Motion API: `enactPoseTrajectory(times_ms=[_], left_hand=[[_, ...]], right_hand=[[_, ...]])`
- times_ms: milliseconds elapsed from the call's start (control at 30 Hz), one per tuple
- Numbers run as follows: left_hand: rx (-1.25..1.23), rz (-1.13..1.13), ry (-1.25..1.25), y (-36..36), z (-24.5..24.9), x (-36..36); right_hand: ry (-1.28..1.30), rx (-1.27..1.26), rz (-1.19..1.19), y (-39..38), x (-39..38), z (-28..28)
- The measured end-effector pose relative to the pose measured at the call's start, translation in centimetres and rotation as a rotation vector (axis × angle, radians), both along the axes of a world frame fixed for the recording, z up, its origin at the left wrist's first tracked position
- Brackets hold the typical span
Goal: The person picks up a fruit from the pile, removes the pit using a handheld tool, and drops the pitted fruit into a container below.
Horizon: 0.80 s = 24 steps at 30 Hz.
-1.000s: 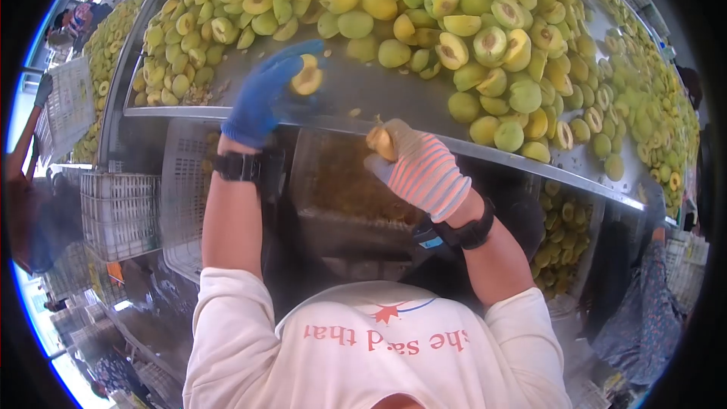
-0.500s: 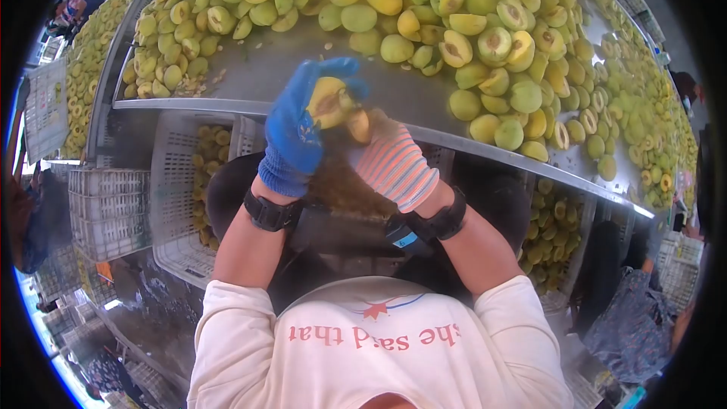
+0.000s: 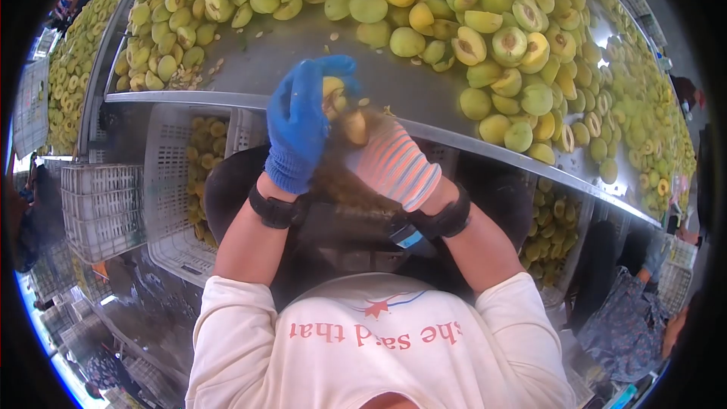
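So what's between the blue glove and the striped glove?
Yellow fruit, held in the left hand and right hand; the head view shows it.

Bright daylight, fisheye edges, hands blurred.

Hands point(image 3: 301, 125) point(image 3: 394, 165) (both gloved) at fruit half point(image 3: 332, 95)

Steel tabletop point(image 3: 394, 87) heaped with green-yellow fruit halves point(image 3: 485, 38) along back and right; small scraps point(image 3: 214, 68) scattered on bare metal near front edge.
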<state>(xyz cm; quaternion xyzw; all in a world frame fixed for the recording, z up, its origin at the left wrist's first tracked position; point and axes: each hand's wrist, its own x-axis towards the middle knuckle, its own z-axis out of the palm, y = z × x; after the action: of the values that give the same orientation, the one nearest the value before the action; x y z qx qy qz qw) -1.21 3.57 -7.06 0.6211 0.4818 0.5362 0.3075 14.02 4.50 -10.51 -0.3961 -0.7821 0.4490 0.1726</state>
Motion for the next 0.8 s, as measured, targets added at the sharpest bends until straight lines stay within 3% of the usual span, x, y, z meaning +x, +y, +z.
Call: enactPoseTrajectory(times_ms=[33,100,167,200,267,400,467,567,667,733,767,800], left_hand=[[-0.041,-0.017,-0.091,0.0,0.1,-0.2],[-0.093,-0.016,-0.214,-0.1,0.3,-0.1],[-0.112,0.019,-0.282,-0.2,-0.1,0.3],[-0.062,0.042,-0.191,-0.1,-0.8,0.1],[0.024,0.062,-0.028,0.2,-2.0,-0.3],[0.153,-0.016,0.197,0.9,-0.4,0.8],[0.229,-0.035,0.297,1.1,-0.9,1.5],[0.252,0.012,0.443,0.8,-1.0,1.8],[0.261,0.101,0.336,0.6,-1.4,2.4],[0.035,-0.046,-0.160,0.4,-1.8,2.5],[0.008,-0.069,-0.209,0.3,-1.6,2.3],[-0.018,-0.089,-0.259,0.2,-1.4,2.0]], right_hand=[[0.106,-0.147,0.022,0.1,0.3,2.6],[0.235,-0.042,0.058,0.1,0.8,3.6],[0.247,0.314,0.013,0.1,1.0,2.9],[0.237,0.416,-0.050,0.1,1.1,3.0],[0.172,0.313,-0.316,-0.6,1.6,4.0],[0.280,0.376,-0.405,0.8,1.8,3.0],[0.319,0.240,-0.480,0.4,1.1,3.2],[0.451,0.330,-0.419,0.9,1.3,2.7],[0.298,0.192,-0.473,0.7,0.8,3.4],[0.198,0.375,-0.225,0.6,0.9,2.4],[0.148,0.465,-0.095,0.6,1.0,2.2],[0.142,0.273,0.013,0.6,1.6,3.0]])
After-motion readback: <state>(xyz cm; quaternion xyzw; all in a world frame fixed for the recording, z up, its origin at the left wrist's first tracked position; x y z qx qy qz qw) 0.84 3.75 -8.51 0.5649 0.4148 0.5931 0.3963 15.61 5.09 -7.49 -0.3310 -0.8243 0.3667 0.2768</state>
